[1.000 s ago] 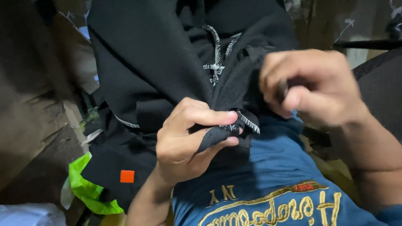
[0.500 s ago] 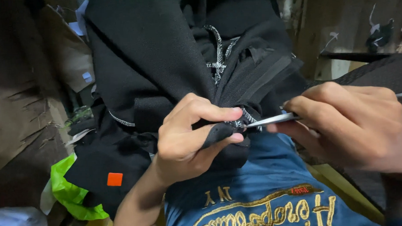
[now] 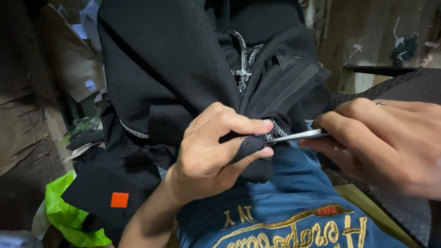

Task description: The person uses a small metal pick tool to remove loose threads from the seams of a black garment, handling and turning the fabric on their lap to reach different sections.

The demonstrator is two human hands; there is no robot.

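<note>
Up close, the left hand pinches a fold of black cloth over the lap, while the right hand grips a thin metal tool, tip touching the white-stitched seam.

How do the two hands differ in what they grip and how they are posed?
The left hand pinches a bunched fold of the black fabric garment with white overlock stitching between thumb and fingers; the right hand holds a slim silver metal tool pointed at that fold. The left hand comes up from below; the right enters from the side and wears a ring. Both meet at the stitched edge.
</note>
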